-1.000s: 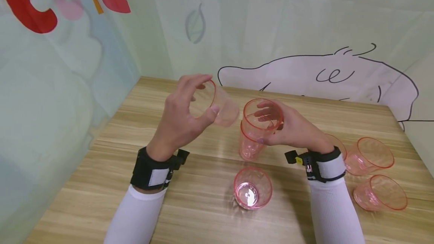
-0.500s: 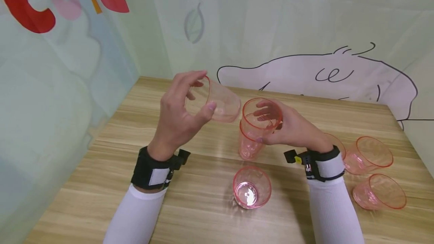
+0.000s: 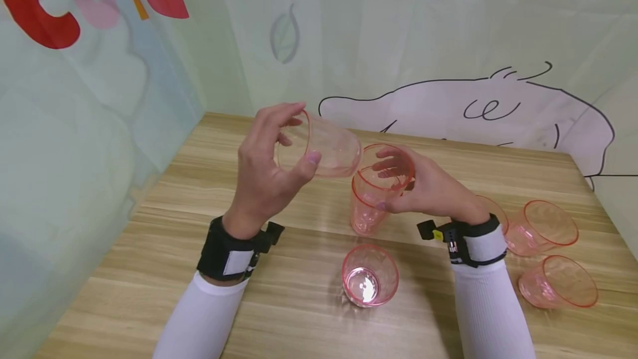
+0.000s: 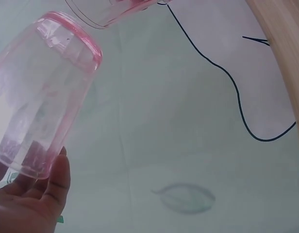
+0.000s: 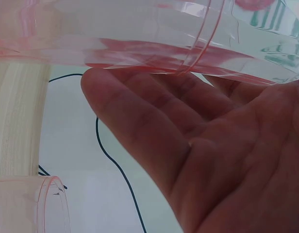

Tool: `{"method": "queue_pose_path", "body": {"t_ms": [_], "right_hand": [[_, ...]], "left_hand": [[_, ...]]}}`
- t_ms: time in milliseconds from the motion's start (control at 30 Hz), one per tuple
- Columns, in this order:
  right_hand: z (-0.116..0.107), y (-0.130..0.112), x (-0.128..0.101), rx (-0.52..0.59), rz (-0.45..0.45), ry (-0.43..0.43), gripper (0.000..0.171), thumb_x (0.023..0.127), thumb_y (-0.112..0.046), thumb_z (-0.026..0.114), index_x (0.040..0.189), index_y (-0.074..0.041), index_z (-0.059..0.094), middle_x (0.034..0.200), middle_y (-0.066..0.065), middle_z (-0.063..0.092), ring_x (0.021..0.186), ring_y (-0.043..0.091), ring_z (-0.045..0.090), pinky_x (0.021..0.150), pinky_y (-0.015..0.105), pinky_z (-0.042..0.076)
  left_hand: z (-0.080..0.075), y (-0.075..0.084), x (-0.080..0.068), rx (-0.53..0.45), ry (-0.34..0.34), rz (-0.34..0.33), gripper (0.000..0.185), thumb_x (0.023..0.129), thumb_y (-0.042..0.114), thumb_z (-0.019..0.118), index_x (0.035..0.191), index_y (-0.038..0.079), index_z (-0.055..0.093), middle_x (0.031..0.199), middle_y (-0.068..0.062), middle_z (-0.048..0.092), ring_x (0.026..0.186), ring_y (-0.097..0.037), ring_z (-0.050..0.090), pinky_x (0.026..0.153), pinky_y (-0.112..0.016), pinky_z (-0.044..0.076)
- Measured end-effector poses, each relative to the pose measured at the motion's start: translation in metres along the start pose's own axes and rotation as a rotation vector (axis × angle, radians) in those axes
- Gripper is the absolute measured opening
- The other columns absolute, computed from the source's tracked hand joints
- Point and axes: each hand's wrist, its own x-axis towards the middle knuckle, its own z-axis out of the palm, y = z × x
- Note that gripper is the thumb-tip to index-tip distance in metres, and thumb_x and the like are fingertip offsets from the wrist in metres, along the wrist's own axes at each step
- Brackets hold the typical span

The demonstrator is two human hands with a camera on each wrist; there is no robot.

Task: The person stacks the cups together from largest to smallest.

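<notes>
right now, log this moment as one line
left hand: holds tilted cup | right hand: grips cup stack | table: upright cup

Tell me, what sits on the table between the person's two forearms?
One upright pink cup stands alone on the table between the sleeves, nearer the right one, touching neither. The head view shows it.
</notes>
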Motion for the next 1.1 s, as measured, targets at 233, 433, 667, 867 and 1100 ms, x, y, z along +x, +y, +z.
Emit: {"method": "queue_pose_path", "body": {"t_ms": [233,433,667,867,1100], "right_hand": [[-0.002,0.001,-0.001,-0.016,0.001,-0.004,0.077,0.077,-0.013,0.087,0.141,-0.009,0.045,0.132,0.01,0.061,0.123,0.025,0.057,0.09,0.04,0.055],[-0.002,0.002,-0.002,-0.016,-0.014,0.003,0.078,0.076,-0.014,0.088,0.141,-0.008,0.045,0.132,0.01,0.061,0.123,0.025,0.057,0.091,0.039,0.055],[-0.001,0.001,-0.001,-0.004,-0.007,0.0,0.083,0.075,-0.008,0.086,0.146,-0.013,0.043,0.131,0.007,0.06,0.121,0.023,0.057,0.088,0.039,0.056],[0.0,-0.002,-0.001,-0.018,0.01,0.008,0.083,0.075,-0.006,0.084,0.146,-0.015,0.043,0.131,0.006,0.059,0.119,0.024,0.058,0.086,0.04,0.057],[0.001,-0.001,-0.001,-0.022,-0.006,0.013,0.081,0.074,-0.004,0.084,0.144,-0.013,0.044,0.13,0.005,0.06,0.118,0.024,0.059,0.087,0.038,0.057]], "left_hand": [[0.005,0.003,-0.001,-0.033,0.026,0.013,0.068,0.092,0.056,0.059,0.13,-0.002,0.06,0.122,-0.014,0.063,0.107,-0.026,0.062,0.075,-0.036,0.05],[0.011,0.006,-0.001,-0.079,0.031,0.016,0.073,0.092,0.058,0.062,0.13,-0.004,0.058,0.121,-0.016,0.061,0.109,-0.024,0.061,0.076,-0.035,0.053],[0.018,0.011,0.0,-0.135,0.028,0.013,0.077,0.09,0.06,0.064,0.131,-0.004,0.058,0.121,-0.017,0.061,0.109,-0.024,0.06,0.077,-0.034,0.053],[0.021,0.014,0.003,-0.127,0.017,0.04,0.072,0.089,0.056,0.066,0.131,-0.003,0.059,0.124,-0.014,0.061,0.11,-0.024,0.059,0.077,-0.035,0.051],[0.026,0.016,0.005,-0.125,0.012,0.042,0.069,0.088,0.053,0.067,0.131,-0.001,0.061,0.125,-0.014,0.06,0.112,-0.026,0.058,0.078,-0.035,0.05]]}}
